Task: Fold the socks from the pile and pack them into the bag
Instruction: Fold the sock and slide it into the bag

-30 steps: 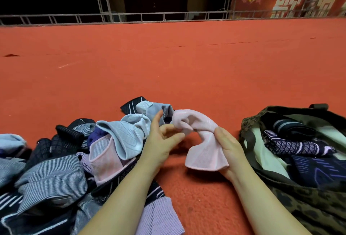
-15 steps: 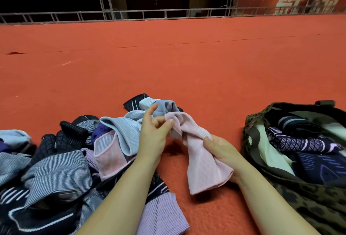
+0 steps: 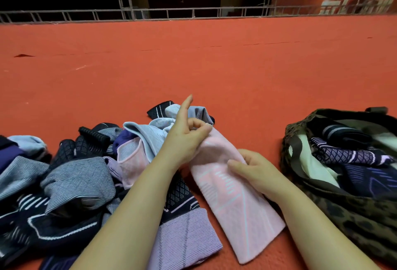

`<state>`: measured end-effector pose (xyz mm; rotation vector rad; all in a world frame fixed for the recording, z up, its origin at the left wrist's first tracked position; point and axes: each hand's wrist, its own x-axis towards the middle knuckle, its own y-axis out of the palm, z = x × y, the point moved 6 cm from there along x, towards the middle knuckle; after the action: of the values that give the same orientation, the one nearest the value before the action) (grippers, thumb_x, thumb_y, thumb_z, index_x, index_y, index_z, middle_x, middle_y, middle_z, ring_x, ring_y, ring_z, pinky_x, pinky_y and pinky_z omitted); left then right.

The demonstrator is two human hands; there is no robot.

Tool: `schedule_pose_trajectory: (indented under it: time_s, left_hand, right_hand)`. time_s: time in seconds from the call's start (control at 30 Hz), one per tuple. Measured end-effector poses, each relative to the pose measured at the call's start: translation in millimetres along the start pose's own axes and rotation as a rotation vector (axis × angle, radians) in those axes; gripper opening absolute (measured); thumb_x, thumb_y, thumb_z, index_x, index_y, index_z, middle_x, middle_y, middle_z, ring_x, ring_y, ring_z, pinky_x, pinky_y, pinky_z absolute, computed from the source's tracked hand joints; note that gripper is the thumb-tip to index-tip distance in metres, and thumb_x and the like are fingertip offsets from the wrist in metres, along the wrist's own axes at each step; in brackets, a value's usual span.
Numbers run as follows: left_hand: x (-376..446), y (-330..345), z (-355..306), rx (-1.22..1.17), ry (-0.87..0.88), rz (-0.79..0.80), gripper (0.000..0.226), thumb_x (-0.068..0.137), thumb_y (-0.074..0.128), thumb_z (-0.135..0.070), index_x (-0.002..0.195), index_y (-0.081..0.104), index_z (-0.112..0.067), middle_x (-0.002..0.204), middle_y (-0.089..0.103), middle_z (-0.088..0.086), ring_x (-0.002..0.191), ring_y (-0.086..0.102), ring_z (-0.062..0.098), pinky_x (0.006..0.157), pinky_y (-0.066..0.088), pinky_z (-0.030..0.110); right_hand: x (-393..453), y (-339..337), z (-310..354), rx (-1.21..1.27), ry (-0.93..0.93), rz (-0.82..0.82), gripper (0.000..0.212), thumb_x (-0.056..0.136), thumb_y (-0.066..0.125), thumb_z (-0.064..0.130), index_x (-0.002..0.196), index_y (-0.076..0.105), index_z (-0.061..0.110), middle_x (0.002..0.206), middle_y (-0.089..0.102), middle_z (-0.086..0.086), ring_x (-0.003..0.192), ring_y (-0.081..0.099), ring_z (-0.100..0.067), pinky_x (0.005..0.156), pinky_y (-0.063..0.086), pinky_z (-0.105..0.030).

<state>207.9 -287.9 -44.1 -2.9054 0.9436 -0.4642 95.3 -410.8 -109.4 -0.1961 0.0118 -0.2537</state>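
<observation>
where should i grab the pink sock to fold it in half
Take the pink sock by its wide open cuff end nearest you, coming in from the near side. It lies flat and stretched out on the red floor, and the left hand already pinches the far end while the right hand grips its middle.

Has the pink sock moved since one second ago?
Yes. The pink sock, held by both hands, came down from its raised, bunched state toward the red carpet, stretching longer beside the bag.
</observation>
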Motion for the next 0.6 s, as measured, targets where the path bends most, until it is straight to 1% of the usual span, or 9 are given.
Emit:
schedule_pose_trajectory:
  time_s: [0.07, 0.13, 0.2, 0.27, 0.33, 0.4, 0.5, 0.57, 0.6]
  left_hand:
    - [-2.3, 3.5, 4.5, 0.011, -0.02, 0.048, 0.086, 0.083, 0.066, -0.004, 0.145, 0.016, -0.038, 0.075, 0.062, -0.01, 0.063, 0.053, 0.004, 0.066, 0.045, 0.016]
    - [-2.9, 5.1, 7.5, 0.093, 0.01, 0.077, 0.087, 0.076, 0.075, -0.008, 0.141, 0.025, -0.038, 0.071, 0.059, -0.012, 0.065, 0.054, 0.004, 0.067, 0.044, 0.016]
    - [-2.0, 5.4, 11.8, 0.182, 0.016, 0.07, 0.069, 0.071, 0.079, -0.014, 0.122, 0.041, -0.042, 0.069, 0.056, -0.014, 0.065, 0.053, 0.002, 0.067, 0.044, 0.019]
    - [-1.3, 7.4, 18.6, 0.273, -0.02, 0.079, 0.048, 0.069, 0.08, -0.021, 0.101, 0.049, -0.04, 0.075, 0.058, -0.014, 0.069, 0.054, 0.001, 0.071, 0.045, 0.023]
    - [-1.7, 10.3, 22.5, 0.367, -0.028, 0.104, 0.028, 0.071, 0.079, -0.024, 0.086, 0.056, -0.03, 0.078, 0.06, -0.013, 0.069, 0.053, -0.001, 0.071, 0.044, 0.023]
    - [-2.0, 13.3, 23.3, 0.379, -0.012, 0.135, 0.017, 0.077, 0.074, -0.02, 0.073, 0.057, -0.022, 0.074, 0.06, -0.008, 0.066, 0.051, 0.003, 0.069, 0.043, 0.026]
    - [-2.0, 11.9, 28.5, 0.164, -0.1, 0.17, 0.02, 0.088, 0.063, -0.014, 0.071, 0.053, -0.02, 0.074, 0.057, -0.001, 0.07, 0.051, 0.013, 0.069, 0.045, 0.031]
    - [-1.1, 9.8, 32.2, -0.074, -0.205, 0.164, 0.022, 0.093, 0.055, -0.013, 0.072, 0.049, -0.018, 0.079, 0.054, 0.004, 0.073, 0.054, 0.015, 0.071, 0.052, 0.033]
    - [-0.2, 9.0, 33.2, -0.166, -0.243, 0.157, 0.023, 0.095, 0.051, -0.013, 0.073, 0.047, -0.017, 0.077, 0.054, 0.004, 0.07, 0.056, 0.014, 0.068, 0.054, 0.031]
  right_hand:
    - [-0.5, -4.2, -0.7, 0.135, 0.0, -0.066, 0.015, 0.088, 0.062, 0.023, 0.098, 0.069, 0.014, 0.093, 0.073, -0.005, 0.083, 0.066, -0.018, 0.074, 0.053, -0.035]
    - [-0.6, -11.3, -0.8, 0.24, -0.01, -0.118, 0.025, 0.083, 0.059, 0.029, 0.099, 0.069, 0.013, 0.095, 0.073, -0.008, 0.085, 0.067, -0.019, 0.072, 0.053, -0.033]
    - [0.1, -15.2, -0.1, 0.327, -0.026, -0.143, 0.032, 0.082, 0.057, 0.033, 0.101, 0.069, 0.011, 0.098, 0.073, -0.01, 0.087, 0.068, -0.02, 0.073, 0.052, -0.032]
    - [1.3, -16.4, -0.1, 0.415, -0.03, -0.147, 0.04, 0.081, 0.058, 0.036, 0.108, 0.067, 0.007, 0.104, 0.071, -0.016, 0.092, 0.067, -0.025, 0.076, 0.053, -0.035]
    - [1.8, -16.4, 1.3, 0.509, -0.052, -0.133, 0.052, 0.078, 0.067, 0.043, 0.112, 0.065, 0.004, 0.107, 0.069, -0.02, 0.093, 0.067, -0.028, 0.076, 0.055, -0.035]
    - [2.6, -16.9, 2.9, 0.567, -0.067, -0.114, 0.069, 0.064, 0.08, 0.053, 0.11, 0.066, 0.004, 0.105, 0.069, -0.021, 0.09, 0.068, -0.028, 0.073, 0.056, -0.033]
    - [2.7, -17.8, 4.8, 0.618, -0.068, -0.104, 0.077, 0.053, 0.085, 0.055, 0.107, 0.066, 0.004, 0.099, 0.071, -0.019, 0.085, 0.069, -0.025, 0.068, 0.057, -0.032]
    - [2.0, -18.3, 5.1, 0.62, -0.066, -0.1, 0.07, 0.055, 0.084, 0.054, 0.103, 0.068, 0.006, 0.092, 0.072, -0.014, 0.078, 0.069, -0.022, 0.064, 0.056, -0.029]
    - [2.1, -17.5, 4.6, 0.603, -0.062, -0.082, 0.067, 0.054, 0.084, 0.055, 0.1, 0.071, 0.008, 0.092, 0.072, -0.013, 0.077, 0.069, -0.022, 0.064, 0.056, -0.029]
